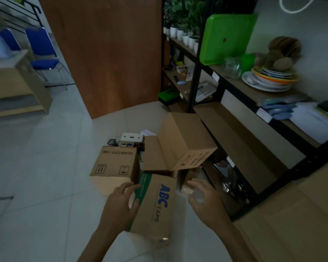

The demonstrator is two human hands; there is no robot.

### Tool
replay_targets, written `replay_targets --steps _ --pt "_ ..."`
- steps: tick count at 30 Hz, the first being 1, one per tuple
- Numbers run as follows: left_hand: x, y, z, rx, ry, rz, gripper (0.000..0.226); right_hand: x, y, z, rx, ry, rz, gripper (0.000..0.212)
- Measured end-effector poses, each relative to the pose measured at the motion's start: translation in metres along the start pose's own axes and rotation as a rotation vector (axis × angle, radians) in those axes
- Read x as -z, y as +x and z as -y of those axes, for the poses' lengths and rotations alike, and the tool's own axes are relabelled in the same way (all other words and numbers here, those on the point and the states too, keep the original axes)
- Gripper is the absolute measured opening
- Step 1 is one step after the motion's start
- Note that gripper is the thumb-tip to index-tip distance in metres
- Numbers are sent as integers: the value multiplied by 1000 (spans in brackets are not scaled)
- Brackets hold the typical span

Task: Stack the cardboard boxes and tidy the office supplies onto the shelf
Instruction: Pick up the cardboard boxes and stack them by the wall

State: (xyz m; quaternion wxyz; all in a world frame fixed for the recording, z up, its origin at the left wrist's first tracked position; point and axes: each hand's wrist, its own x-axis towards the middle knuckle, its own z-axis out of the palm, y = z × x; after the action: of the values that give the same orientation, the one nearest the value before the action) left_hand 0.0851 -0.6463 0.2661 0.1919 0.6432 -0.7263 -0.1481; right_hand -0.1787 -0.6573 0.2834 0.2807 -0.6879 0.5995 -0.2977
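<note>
Several cardboard boxes lie on the tiled floor beside a black metal shelf (195, 59). The nearest is an ABC Tape box (155, 203) with a green edge. My left hand (119, 203) rests on its left side with fingers spread. My right hand (204, 199) hovers open just to the right of it, apart from the box. Left of it stands a box printed "QUANTITY" (114, 163). Behind, a plain brown box (184, 140) sits tilted on top of another box. A white organiser with small office supplies (131, 139) stands behind the boxes.
The shelf holds potted plants (182, 33), a green tray (225, 38), stacked plates (271, 80), a glass jar, a telephone (204, 91) and papers (311, 120). A wooden panel (106, 53) rises behind the boxes. Blue chairs (42, 53) and a counter stand far left.
</note>
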Motion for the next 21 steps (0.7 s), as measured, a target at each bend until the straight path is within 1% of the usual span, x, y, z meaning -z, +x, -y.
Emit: replay_targets --steps 2,5,10,15,18,21 --pt "5 13 14 30 -10 -10 54 -11 20 2 6 17 29 34" --pt "12 30 40 41 -15 -12 52 -32 47 9 -13 16 63 33" --pt "9 62 89 61 -62 51 51 -75 85 11 -70 -12 65 32" --pt "-10 93 140 44 -84 190 45 -122 99 3 -217 -30 58 30" --pt "-23 110 162 39 -90 257 51 -148 101 -7 -323 -14 83 27" --pt "-46 131 191 4 -96 314 62 -180 110 -27 -439 -3 95 27"
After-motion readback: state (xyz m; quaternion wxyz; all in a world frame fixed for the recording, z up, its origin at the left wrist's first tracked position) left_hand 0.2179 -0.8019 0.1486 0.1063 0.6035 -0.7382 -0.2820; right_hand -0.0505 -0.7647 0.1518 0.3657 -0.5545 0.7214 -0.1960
